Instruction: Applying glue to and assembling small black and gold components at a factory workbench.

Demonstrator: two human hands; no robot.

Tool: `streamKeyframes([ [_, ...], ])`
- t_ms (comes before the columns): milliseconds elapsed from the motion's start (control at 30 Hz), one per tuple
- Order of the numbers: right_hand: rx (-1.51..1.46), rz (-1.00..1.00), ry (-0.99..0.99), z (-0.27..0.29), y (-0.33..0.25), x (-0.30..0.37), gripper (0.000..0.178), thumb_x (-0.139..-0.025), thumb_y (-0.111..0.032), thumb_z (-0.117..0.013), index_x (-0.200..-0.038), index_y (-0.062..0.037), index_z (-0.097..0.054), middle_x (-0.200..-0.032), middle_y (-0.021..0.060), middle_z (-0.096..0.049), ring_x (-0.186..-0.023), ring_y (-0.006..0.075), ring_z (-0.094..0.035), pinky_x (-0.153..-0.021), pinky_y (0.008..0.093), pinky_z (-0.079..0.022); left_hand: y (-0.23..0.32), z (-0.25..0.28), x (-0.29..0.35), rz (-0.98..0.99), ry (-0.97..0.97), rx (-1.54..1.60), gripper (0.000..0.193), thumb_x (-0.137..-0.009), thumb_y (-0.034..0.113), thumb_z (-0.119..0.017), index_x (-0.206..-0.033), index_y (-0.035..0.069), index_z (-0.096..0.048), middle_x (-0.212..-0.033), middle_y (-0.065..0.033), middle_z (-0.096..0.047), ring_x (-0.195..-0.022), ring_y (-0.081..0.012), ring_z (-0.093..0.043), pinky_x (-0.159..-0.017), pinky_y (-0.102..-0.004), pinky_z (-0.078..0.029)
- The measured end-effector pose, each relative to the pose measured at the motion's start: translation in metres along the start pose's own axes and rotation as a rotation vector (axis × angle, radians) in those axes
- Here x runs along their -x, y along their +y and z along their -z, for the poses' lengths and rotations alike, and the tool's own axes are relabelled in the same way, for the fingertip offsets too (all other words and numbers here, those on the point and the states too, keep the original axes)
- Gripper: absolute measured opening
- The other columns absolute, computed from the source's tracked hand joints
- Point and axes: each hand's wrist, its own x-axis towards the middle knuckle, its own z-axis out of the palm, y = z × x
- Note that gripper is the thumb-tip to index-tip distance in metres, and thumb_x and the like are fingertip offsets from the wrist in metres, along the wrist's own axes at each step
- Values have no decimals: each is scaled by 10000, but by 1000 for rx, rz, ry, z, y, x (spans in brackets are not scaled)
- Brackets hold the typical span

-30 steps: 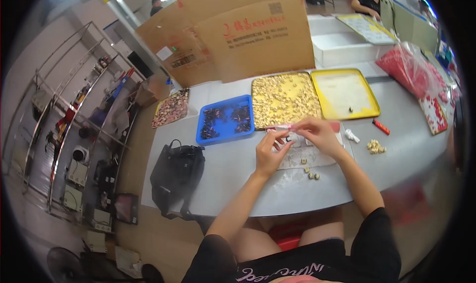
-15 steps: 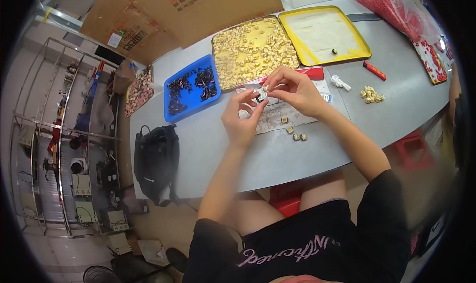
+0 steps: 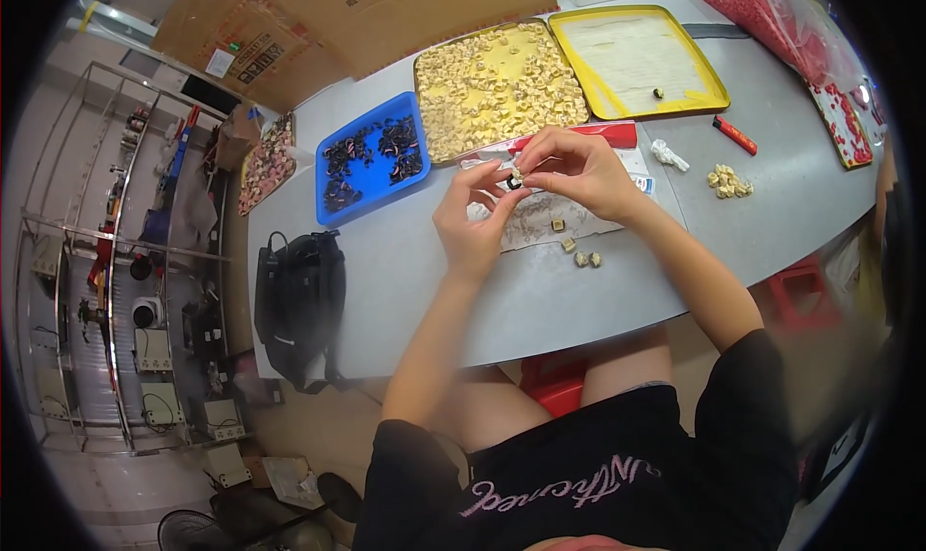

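Note:
My left hand [image 3: 469, 221] and my right hand [image 3: 588, 177] meet above a greyish sheet [image 3: 552, 225], fingertips pinched together. Between them are a small black ring-like piece [image 3: 513, 182], at the left fingertips, and a small cream piece [image 3: 518, 173], at the right. The two look to be touching, but fingers hide part of both. Below my hands, on and just off the sheet's near edge, lie a few small gold cubes [image 3: 558, 225] and dark-marked round pieces [image 3: 594, 259].
Beyond stand a blue tray [image 3: 323, 208] of black pieces, a yellow tray [image 3: 511, 54] of cream cubes and a yellow-rimmed tray [image 3: 637, 59]. To the right are a red marker-like stick [image 3: 736, 134], a cream pile [image 3: 730, 181] and crumpled white paper [image 3: 669, 155]. A black bag [image 3: 301, 305] lies left.
The black and cream pieces have come closer together between my fingertips. My hands stay over the sheet, and the whole view has shifted slightly.

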Motion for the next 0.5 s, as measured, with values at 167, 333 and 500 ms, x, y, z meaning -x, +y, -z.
streamKeyframes([
  [167, 18, 33, -19, -1, -2, 0, 119, -793, -5, -645, -911, -14, -658, -968, 64, -609, -922, 135, -601, -815, 261, -499, -1, 1, 0, 23, 3, 4, 424, -689, 48, -791, -1059, 31, -584, -923, -86, -681, -675, -114, -618, -551, -209, -468],
  [333, 11, 27, -50, 0, -4, 0, 105, -803, 27, -646, -906, 10, -641, -974, 97, -613, -938, 173, -608, -834, 289, -521, 1, 1, 1, 28, 21, 4, 406, -694, 43, -788, -1045, 31, -585, -910, -82, -680, -674, -112, -612, -544, -209, -464],
  [500, -82, -117, -30, 1, -6, 0, 93, -802, -9, -665, -888, 12, -638, -968, 94, -623, -928, 167, -613, -830, 293, -518, 5, -1, 2, -58, 42, 25, 393, -690, 27, -786, -1027, 35, -582, -901, -81, -679, -653, -113, -604, -535, -210, -462],
])
